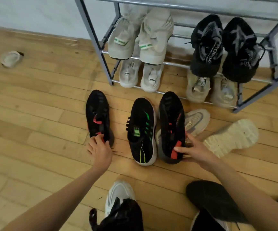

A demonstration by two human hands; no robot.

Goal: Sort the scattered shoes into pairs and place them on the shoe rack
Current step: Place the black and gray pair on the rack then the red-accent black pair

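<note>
On the shoe rack (90,30), eight shoes: upper shelf, two pale green-striped shoes (123,40) at the left end and two black shoes (206,47) at the right; lower shelf, two white shoes (129,74) left, two beige shoes (198,87) right. On the floor (35,114): two black-and-red shoes (98,114), one black-and-green shoe (141,129), one grey shoe (196,120), one overturned cream shoe (231,135).

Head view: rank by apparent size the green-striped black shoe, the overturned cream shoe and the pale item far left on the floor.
1. Green-striped black shoe and overturned cream shoe: about alike, not ranked.
2. Pale item: clearly smallest, though farther from the camera.
</note>
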